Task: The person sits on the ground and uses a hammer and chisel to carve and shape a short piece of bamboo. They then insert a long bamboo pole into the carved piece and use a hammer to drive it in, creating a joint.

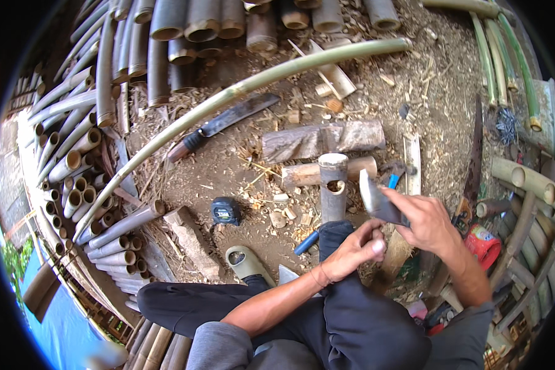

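Right hand (pixel 428 222) grips the cleaver blade (pixel 376 200), its edge just right of the upright bamboo tube (pixel 333 188) standing beyond the knee. Left hand (pixel 351 250), loosely curled and empty, sits nearer, just below.

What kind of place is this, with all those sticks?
Probably an outdoor bamboo workshop. Cut bamboo poles lie stacked, wood chips cover the dirt ground, and a big knife lies nearby.

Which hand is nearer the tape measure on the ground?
Left. The left hand is right of and below the tape measure, near the knee. The right hand, gripping a blade, is farther right.
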Motion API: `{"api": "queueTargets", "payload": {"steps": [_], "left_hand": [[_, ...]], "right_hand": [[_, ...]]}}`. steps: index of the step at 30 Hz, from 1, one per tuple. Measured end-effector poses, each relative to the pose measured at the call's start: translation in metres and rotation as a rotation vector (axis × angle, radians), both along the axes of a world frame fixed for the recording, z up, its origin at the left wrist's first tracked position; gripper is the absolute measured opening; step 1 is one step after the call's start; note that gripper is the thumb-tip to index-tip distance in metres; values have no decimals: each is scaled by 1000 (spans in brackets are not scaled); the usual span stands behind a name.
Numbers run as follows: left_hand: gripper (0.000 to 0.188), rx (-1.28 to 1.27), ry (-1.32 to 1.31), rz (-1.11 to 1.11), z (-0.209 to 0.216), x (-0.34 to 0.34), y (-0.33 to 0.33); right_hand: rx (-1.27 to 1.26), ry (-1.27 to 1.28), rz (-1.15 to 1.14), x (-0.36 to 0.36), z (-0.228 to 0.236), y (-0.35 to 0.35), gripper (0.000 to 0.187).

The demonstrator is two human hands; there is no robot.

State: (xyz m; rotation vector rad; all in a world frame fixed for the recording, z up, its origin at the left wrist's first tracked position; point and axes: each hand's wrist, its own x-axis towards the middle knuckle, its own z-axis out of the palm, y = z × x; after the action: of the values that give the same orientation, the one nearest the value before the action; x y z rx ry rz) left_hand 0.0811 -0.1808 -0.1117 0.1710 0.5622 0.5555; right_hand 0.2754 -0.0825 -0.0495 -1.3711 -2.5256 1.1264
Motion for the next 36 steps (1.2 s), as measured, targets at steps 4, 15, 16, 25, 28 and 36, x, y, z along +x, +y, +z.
{"api": "queueTargets", "payload": {"steps": [4, 15, 16, 25, 28, 36], "left_hand": [[61, -419, -99, 303, -12, 35, 2], [36, -761, 157, 479, -7, 30, 53], [36, -733, 257, 426, -7, 27, 53], [53, 241, 1125, -452, -25, -34, 53], [73, 282, 1131, -714, -12, -39, 68], [70, 554, 1076, -614, 26, -75, 31]], "right_hand": [[-36, -245, 367, -21, -3, 35, 40], [-505, -315, 632, -50, -54, 97, 25], [-555, -264, 533, -44, -58, 87, 26], [-556, 345, -622, -78, -85, -76, 45], [-523, 400, -718, -90, -87, -99, 44], [-35, -295, -771, 41, -85, 4, 44]]}}
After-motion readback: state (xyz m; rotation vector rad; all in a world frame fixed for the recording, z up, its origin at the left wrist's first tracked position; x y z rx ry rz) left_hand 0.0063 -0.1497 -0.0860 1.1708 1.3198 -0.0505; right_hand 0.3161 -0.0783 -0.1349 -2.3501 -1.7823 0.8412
